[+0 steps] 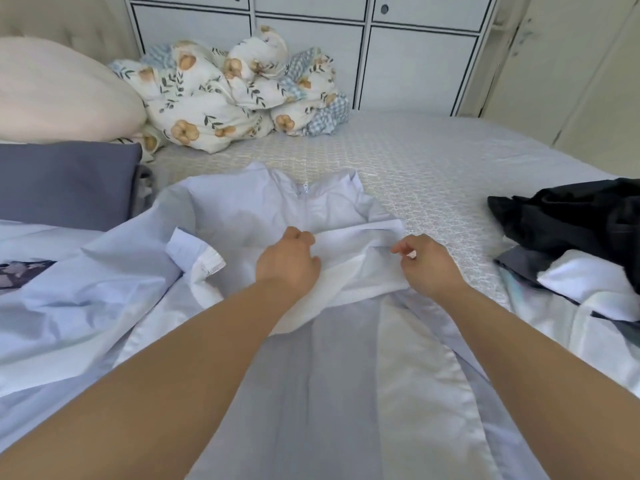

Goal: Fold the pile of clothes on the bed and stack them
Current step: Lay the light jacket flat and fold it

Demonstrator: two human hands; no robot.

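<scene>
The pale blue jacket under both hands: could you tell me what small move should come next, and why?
Probably press the sleeve flat across the jacket. The left hand and right hand pinch it over the zip, but it sits bunched and the other sleeve's cuff is still unfolded.

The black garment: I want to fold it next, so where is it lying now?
In the head view the black garment lies crumpled at the bed's right edge, on top of white clothes, right of the right hand.
</scene>
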